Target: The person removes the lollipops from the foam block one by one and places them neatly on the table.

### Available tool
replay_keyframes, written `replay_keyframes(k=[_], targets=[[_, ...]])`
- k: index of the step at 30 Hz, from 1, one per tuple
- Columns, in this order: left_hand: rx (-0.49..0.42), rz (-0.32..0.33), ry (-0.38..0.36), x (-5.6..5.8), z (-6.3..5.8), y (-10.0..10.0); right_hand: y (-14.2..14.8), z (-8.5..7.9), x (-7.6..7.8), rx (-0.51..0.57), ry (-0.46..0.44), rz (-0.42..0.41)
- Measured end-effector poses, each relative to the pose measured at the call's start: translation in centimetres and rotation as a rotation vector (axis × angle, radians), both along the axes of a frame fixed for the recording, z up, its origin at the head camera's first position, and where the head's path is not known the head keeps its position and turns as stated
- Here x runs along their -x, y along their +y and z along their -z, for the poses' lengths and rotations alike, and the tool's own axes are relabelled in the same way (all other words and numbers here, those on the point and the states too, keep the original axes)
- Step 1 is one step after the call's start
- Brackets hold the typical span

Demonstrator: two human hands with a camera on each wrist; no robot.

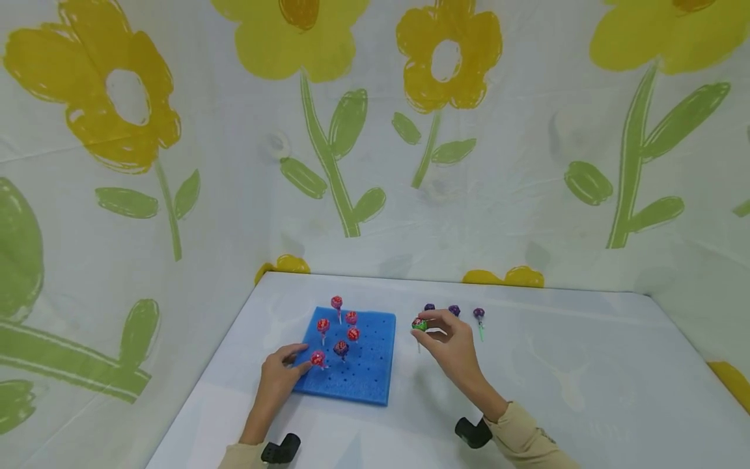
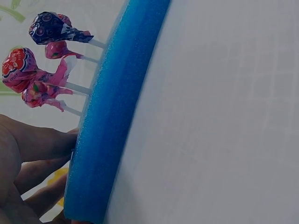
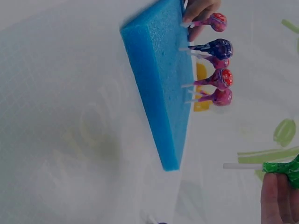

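Now, lower centre, the right hand (image 1: 454, 345) pinches a round green-and-red-wrapped lollipop (image 1: 418, 325); lower left, the left hand (image 1: 277, 376), fingers apart, touches a perforated blue foam block (image 1: 370, 374).

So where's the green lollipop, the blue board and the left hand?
Green lollipop (image 1: 418, 324): head view, on its wrapped top.
Blue board (image 1: 368, 359): head view, on its bare top.
Left hand (image 1: 277, 376): head view, back of the hand.

Well behind the bare fingers (image 1: 436, 315), the left sleeve (image 1: 242, 456) and right sleeve (image 1: 524, 433) are beige, the right creased; a black, elbow-shaped wrist camera (image 1: 472, 434) sits by each.
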State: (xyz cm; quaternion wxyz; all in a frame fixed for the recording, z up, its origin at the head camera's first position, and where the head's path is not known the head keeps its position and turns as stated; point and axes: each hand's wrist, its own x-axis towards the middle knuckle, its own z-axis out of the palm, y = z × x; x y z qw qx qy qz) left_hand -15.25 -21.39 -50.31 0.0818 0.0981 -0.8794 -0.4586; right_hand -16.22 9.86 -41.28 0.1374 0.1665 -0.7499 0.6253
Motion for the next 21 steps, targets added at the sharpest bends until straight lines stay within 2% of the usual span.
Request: replay_keyframes(k=[8,10,13,21], targets=[[0.015,-0.01,-0.002,-0.1,-0.1,-0.5,1.9,2.1,2.1,-0.003,0.001,0.042],[0.016,-0.007,0.007,0.0,-0.2,-0.4,2.5,2.2,2.3,-0.009,0.008,0.064],[0.012,-0.003,0.012,0.0,-0.2,-0.3,3.3,2.0,2.3,-0.017,0.012,0.091],[0.011,0.007,-0.009,0.2,-0.2,-0.1,4.4,-0.4,1.4,-0.028,0.006,0.109]])
